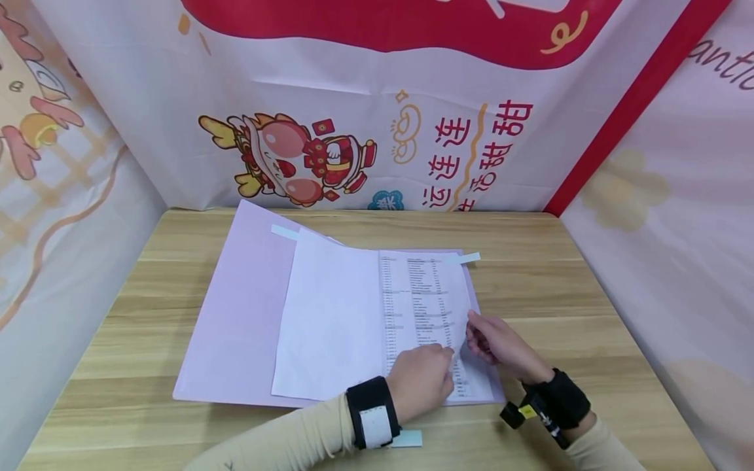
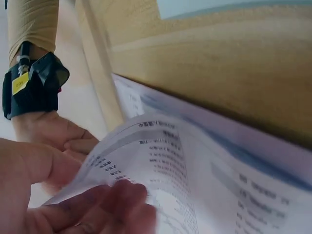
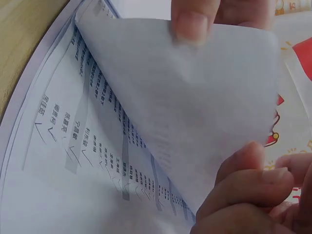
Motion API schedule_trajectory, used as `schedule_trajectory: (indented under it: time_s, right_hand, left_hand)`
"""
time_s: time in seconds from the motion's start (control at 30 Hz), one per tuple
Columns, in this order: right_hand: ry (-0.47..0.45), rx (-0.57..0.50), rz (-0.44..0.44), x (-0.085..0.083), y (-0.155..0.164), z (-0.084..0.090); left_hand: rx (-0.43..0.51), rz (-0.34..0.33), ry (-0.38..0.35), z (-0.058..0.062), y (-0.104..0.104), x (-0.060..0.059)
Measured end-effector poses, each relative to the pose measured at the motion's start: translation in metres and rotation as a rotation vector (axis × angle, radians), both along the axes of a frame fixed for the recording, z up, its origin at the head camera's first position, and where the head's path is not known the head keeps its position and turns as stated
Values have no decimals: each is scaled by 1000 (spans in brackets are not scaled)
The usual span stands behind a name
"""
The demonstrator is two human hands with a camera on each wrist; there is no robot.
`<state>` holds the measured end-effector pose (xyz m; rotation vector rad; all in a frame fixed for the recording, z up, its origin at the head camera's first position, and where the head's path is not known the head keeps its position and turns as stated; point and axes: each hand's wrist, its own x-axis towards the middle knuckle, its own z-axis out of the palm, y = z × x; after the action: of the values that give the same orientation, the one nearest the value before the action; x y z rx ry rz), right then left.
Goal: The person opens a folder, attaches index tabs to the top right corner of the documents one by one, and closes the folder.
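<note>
A lilac folder lies spread on the table with papers inside, a blank white side on the left and a printed list on the right. My left hand reaches over the list and pinches a lifted sheet between thumb and fingers. At the right edge of the pages my right hand has its fingers curled, gripping the edge of that sheet. In the right wrist view the sheet's plain back faces me, its corner folded up. Under it shows a list of names with handwritten tick marks.
Pale blue strips stick out at the left page top and the right page top. Another pale blue strip lies on the wooden table by my left wrist. Printed cloth hangs behind and on both sides.
</note>
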<state>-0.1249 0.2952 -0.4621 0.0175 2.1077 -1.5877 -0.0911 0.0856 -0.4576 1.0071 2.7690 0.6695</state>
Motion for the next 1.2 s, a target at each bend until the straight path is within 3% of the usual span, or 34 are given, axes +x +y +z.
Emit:
schedule_trajectory:
  time_s: [0.2,0.37,0.53,0.77,0.93,1.2]
  right_hand:
    - [7,-20,-53,-3,1,1]
    - [18,-9,-59,-6,-2,5]
    - [50,30,-53,-12,-10,7]
    - [129,143,-10,-30,-31,13]
    - [214,215,63,-44,-54,18]
    - [423,299,166,-61,-103,23]
  left_hand:
    - [140,77,-126,12,-18,-5]
    - [255,156,-272,23,-46,-7]
    - [365,225,-342,26,-78,-4]
    - [401,287,-353,36,-119,9]
    - [383,386,-361,44,-142,21]
    - [375,512,-300,43,-172,37]
